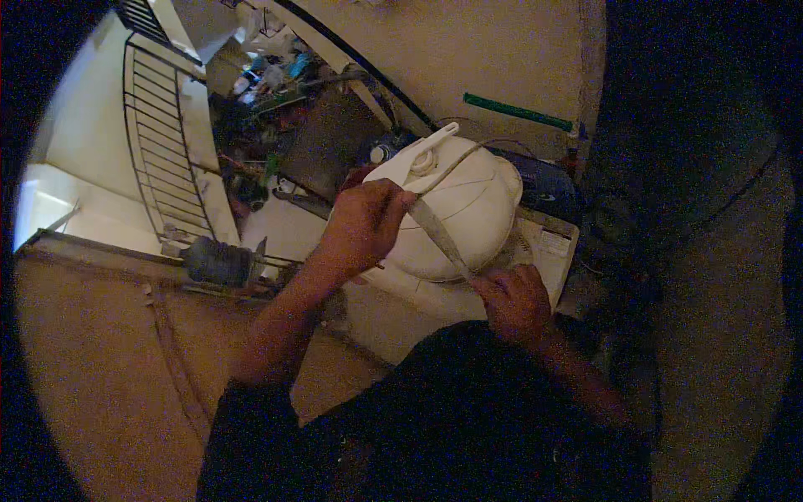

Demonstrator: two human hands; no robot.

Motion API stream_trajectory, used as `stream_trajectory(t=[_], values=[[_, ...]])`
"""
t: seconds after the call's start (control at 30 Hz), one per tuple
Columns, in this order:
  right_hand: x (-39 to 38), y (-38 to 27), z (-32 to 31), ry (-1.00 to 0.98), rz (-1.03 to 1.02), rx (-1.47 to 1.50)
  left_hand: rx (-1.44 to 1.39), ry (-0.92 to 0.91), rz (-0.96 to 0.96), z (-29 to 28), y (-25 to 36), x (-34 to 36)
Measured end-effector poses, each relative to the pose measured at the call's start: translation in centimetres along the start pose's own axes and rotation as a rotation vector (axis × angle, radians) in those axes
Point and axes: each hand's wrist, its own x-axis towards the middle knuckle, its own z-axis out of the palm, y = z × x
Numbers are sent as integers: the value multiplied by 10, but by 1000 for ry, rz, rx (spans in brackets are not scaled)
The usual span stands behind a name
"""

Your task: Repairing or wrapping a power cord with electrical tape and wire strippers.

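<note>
Since the light's pretty dim, take the small stuff with some salt, but what's being worked with is one flat, tapering blade (pixel 442 241) and one thin, pale cord (pixel 458 164). Blade's dull grey and speckled, narrower toward the right hand (pixel 517 303), and it slants up and left over a white dome (pixel 468 217) to the left hand (pixel 364 227). I can't really say if it's a proper knife or just a flat strip.

Left thumb and forefinger are pinched together on the cord, right where the blade's upper end sits. Right fingers are clamped on the blade's lower end, just off the dome's near edge. Cord bends away from the left fingertips toward the far side.

Dome's a single piece, smooth and plasticky, with thin dark lines curving over it. Across its far left part there's one long white arm (pixel 444 135) with a rounded tip, plus one round white knob (pixel 424 161). It's sitting on a pale, boxy base (pixel 545 261). Beyond that I count one slim green rod (pixel 519 110), and off left one black barred railing (pixel 167 134) and one dark, ridged container (pixel 217 261).
</note>
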Motion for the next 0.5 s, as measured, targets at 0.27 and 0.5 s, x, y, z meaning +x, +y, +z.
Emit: stream_trajectory(t=[0.27,0.5], values=[[-3,21,-14,40,-33,39,-226,-15,-324,10,18,14],[-10,13,4,-193,-52,224,-347,-20,-478,-13,22,11]])
